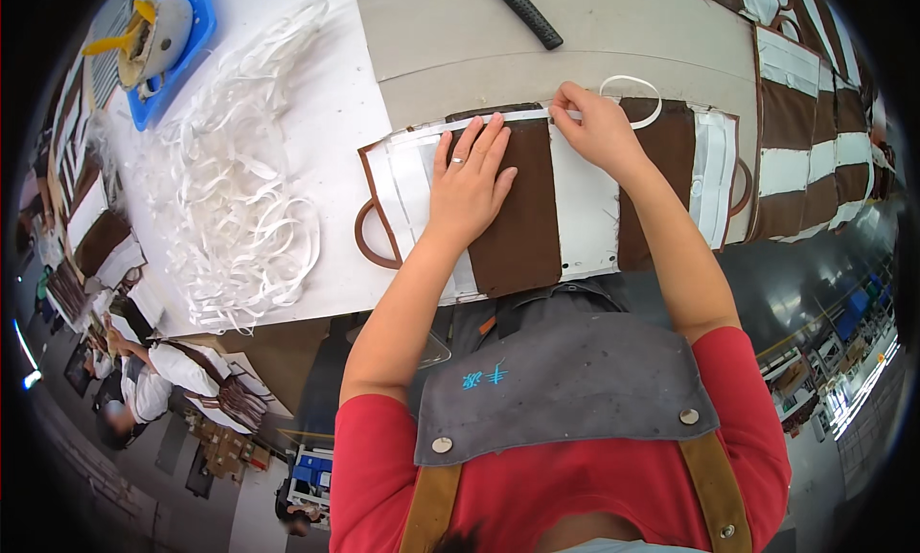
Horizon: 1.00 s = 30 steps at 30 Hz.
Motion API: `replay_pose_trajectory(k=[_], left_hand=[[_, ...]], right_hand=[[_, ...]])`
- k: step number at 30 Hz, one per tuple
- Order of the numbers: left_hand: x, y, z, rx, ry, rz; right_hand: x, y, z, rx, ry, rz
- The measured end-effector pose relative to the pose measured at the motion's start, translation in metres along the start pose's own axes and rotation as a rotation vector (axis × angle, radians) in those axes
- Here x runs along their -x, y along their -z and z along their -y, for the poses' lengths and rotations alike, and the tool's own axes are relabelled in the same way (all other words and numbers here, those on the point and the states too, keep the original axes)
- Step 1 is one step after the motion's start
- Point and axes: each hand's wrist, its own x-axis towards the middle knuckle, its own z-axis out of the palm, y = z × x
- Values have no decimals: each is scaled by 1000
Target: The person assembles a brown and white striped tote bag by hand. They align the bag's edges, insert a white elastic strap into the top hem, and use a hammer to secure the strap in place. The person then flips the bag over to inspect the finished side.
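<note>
A brown-and-white striped panel (517, 227) lies on the table in front of me, with a small brown loop handle at either end. A narrow white tape (659, 101) runs along the panel's far edge, and its free end curls up in a loop to the right. My left hand (468, 184) rests flat on the panel, fingers stretched with the tips on the taped edge; it wears a ring. At that same edge my right hand (598, 133) pinches the tape between thumb and fingers. Part of the tape is hidden under both hands.
A tangled heap of white strips (249, 189) covers the table's left side. Behind it a blue tray (199, 35) holds a pot (165, 45) with yellow handles. A black textured rod (522, 11) lies at the back. More striped panels (795, 122) are stacked right. People work at far left.
</note>
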Motion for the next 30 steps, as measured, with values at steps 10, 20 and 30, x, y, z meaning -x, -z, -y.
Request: replay_pose_trajectory(k=[10, 20, 30], left_hand=[[17, 11, 15, -182, 206, -117], [-17, -13, -28, -94, -109, -37], [-18, -25, -28, -147, -77, -52]], right_hand=[[1, -5, -7, -50, 19, -33], [0, -6, -3, 27, 8, -42], [32, 42, -27, 28, 63, -86]])
